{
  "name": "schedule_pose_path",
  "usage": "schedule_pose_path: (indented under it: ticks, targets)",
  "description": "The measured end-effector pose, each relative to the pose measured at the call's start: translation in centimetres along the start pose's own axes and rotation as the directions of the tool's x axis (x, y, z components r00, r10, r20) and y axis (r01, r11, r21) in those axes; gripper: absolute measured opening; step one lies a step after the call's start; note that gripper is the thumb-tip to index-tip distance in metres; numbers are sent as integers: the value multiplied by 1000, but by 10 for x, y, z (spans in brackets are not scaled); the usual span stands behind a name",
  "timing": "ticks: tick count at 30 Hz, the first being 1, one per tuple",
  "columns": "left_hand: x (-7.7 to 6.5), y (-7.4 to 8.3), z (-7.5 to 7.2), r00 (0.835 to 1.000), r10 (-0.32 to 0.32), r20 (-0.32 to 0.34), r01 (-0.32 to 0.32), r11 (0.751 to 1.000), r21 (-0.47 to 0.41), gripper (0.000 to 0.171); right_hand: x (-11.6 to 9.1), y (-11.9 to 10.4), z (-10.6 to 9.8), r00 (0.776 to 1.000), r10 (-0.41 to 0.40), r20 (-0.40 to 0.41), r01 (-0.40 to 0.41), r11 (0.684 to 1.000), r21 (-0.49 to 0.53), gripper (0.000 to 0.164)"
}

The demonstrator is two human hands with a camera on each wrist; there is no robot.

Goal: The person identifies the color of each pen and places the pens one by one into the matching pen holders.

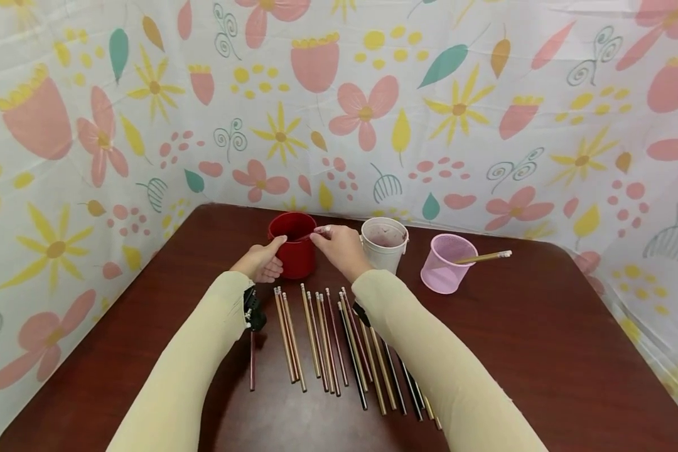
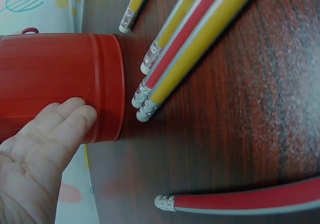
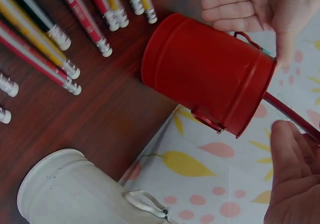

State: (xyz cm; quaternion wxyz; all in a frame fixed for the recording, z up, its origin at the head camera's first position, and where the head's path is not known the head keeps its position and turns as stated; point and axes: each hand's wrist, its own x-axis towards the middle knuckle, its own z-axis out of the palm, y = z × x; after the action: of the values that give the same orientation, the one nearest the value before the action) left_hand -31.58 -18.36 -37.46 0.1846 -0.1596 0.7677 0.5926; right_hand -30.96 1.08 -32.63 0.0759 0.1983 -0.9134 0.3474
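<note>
A red bucket (image 1: pixel 297 254) stands at the back of the table. My left hand (image 1: pixel 262 260) is beside it, fingers extended along its side and thumb at the rim; the left wrist view shows the same hand (image 2: pixel 47 144) with its palm turned up. At the bucket's mouth my right hand (image 1: pixel 341 248) pinches a dark red pencil (image 3: pixel 290 114), whose lower part disappears inside the bucket. Several pencils (image 1: pixel 324 351) lie in a loose row in front, eraser ends toward the bucket. One red pencil (image 1: pixel 252 361) lies apart under my left wrist.
Right of the red bucket stands a white bucket (image 1: pixel 385 257). Farther right, a pink mesh cup (image 1: pixel 443 279) holds a yellow pencil (image 1: pixel 486 257) leaning over its rim. A flower-printed cloth (image 1: pixel 367 169) hangs behind the brown table (image 1: pixel 542 339). Black straps circle my wrists.
</note>
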Motion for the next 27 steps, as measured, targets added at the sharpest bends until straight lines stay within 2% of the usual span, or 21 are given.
schedule_pose_path:
  ticks: [4, 7, 13, 17, 20, 21, 24, 27]
  targets:
    - [0, 0, 0, 1000, -5, -5, 5, 1000, 9, 77, -2, 0, -3, 999, 7, 47, -7, 1000, 2, 27]
    - [-1, 0, 0, 1000, -11, 0, 11, 1000, 12, 77, -4, 5, -9, 999, -7, 53, 8, 1000, -24, 28]
    - [-3, 1, 2, 1000, -1, 9, 1, 1000, 6, 78, -9, 22, -33, 997, 15, 82, -7, 995, -95, 29]
    - [-3, 2, 4, 1000, 3, 18, -3, 1000, 14, 79, -17, 43, -49, 988, -33, 151, 61, 981, -185, 21]
    - [-3, 2, 5, 1000, 2, 27, -2, 1000, 12, 79, -28, 63, -60, 968, -70, 239, 132, 958, -255, 21]
    - [-3, 1, 5, 1000, 3, 30, -3, 1000, 9, 80, -32, 70, -63, 960, -59, 273, 135, 954, -267, 22]
    - [-3, 1, 5, 1000, 4, 29, -4, 1000, -1, 80, -45, 87, -73, 929, 21, 369, 103, 944, -314, 22]
    - [-4, 0, 5, 999, 10, 34, -10, 1000, -3, 81, -59, 101, -80, 885, 143, 444, 20, 939, -342, 18]
